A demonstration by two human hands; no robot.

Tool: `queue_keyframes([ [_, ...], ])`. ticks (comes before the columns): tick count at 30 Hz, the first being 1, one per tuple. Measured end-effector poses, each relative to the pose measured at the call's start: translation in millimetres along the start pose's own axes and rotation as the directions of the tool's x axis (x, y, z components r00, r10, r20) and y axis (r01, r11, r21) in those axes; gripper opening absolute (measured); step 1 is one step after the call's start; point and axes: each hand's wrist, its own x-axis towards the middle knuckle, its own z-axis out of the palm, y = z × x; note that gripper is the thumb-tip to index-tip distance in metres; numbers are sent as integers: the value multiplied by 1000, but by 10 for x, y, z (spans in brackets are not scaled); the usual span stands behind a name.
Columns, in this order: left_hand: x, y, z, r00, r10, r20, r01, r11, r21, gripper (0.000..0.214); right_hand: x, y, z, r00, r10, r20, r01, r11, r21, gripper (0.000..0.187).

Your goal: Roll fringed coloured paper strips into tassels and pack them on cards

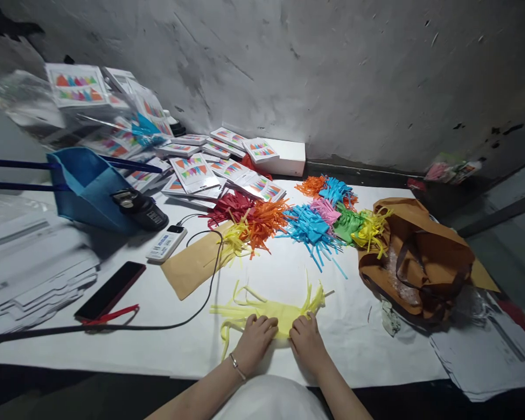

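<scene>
A yellow fringed tissue-paper sheet (284, 315) lies spread on the white table near its front edge, with loose strips at both ends. My left hand (259, 338) is closed on its near edge, left of the middle, with fingers curled over the paper. To the right, my right hand (306, 339) grips the same edge the same way, fingertips close to the right-hand strips. The thumbs are mostly hidden. Beyond the sheet lie bunched tassels: dark red (231, 209), orange (266, 220), yellow (236, 239), blue (310, 227), pink (326, 210), green (349, 223).
A brown fabric bag (420, 262) stands at the right, a blue bag (87, 189) at the left. Printed packets (195, 173) are piled by the wall. A power bank (167, 244), black cable (157, 328), phone (110, 290) and red scissors-like tool (114, 315) lie left.
</scene>
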Motion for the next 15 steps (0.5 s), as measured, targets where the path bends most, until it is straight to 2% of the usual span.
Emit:
queue_keyframes([
  [3,-14,-26,-72,1000,8,-5,-8,996,-85,16,-112,52,-8,1000,8,-15,-8,1000,2,8],
  [6,44,-48,-116,992,-119,41,124,979,-164,23,-104,34,3,994,105,-32,-106,994,-23,10],
  [10,239,-111,-132,930,-348,119,362,925,-119,28,78,7,61,964,255,-74,-261,962,-78,17],
  [15,513,-212,-120,873,-457,168,470,881,-46,24,304,46,103,928,355,-114,-367,923,-117,27],
])
